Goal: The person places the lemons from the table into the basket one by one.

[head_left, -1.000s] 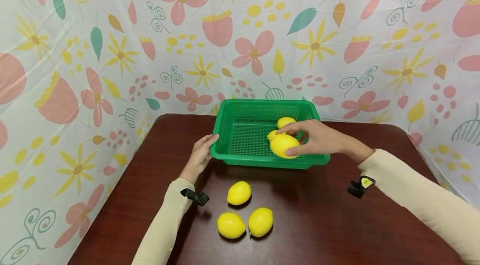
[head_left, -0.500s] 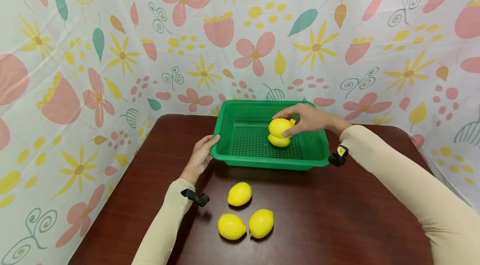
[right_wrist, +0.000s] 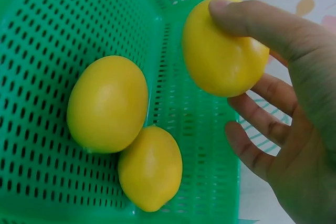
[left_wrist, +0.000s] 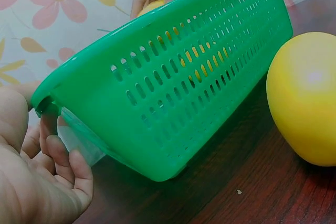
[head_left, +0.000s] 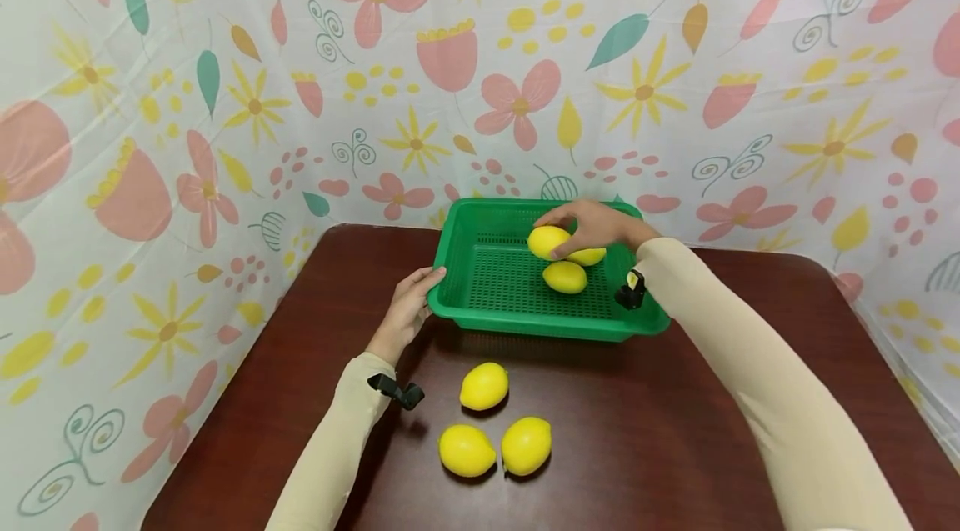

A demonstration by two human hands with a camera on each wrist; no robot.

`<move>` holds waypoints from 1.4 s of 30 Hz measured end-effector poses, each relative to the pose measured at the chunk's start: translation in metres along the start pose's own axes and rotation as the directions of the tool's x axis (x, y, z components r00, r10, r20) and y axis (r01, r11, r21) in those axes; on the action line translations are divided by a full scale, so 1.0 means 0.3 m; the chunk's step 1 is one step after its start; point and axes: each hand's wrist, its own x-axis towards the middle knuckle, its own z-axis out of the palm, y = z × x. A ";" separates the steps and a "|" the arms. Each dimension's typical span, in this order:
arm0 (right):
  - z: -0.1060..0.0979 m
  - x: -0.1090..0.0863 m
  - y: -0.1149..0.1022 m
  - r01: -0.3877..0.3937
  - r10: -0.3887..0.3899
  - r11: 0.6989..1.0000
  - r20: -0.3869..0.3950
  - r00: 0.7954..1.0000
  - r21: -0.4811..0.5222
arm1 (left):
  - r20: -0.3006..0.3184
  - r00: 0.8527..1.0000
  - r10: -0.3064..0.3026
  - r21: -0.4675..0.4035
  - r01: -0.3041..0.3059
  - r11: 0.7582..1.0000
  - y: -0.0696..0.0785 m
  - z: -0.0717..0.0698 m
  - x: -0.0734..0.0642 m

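A green perforated basket [head_left: 472, 319] stands toward the back of the table. My left hand [head_left: 407, 308] grips its left rim; in the left wrist view the fingers curl under that rim [left_wrist: 44, 100]. Above the basket, my right hand [head_left: 600, 224] pinches a lemon [head_left: 548, 242] between thumb and fingers. Below it, two other lemons lie on the basket floor, one nearer the front [head_left: 565, 278] and one partly hidden behind the right hand [head_left: 587, 257]. The right wrist view shows the held lemon [right_wrist: 220, 51] raised clear of those two, which touch or nearly touch.
Three lemons rest on the dark wooden table [head_left: 637, 431] in front of the basket: one lemon [head_left: 483, 386] nearer it, another lemon [head_left: 467, 450] at the left and a third lemon [head_left: 527, 446] at the right. A flower-patterned cloth [head_left: 375, 56] hangs behind and at the left.
My right hand has carried its lemon from the basket's front rim back and slightly left over the basket. The left hand keeps its grip on the rim; the table lemons stay put.
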 end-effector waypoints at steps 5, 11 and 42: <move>0.019 0.061 0.025 -0.048 0.048 0.998 -0.010 0.999 0.051 | -0.017 1.000 0.005 -0.007 -0.005 1.000 0.000 -0.003 0.002; 0.051 0.103 0.060 -0.083 0.086 0.993 -0.031 0.996 0.081 | 0.002 1.000 0.005 -0.021 -0.005 1.000 0.002 -0.001 0.001; 0.096 0.126 0.086 -0.221 0.222 0.975 -0.030 0.975 0.030 | 0.000 1.000 -0.003 -0.020 0.003 1.000 0.005 0.002 0.000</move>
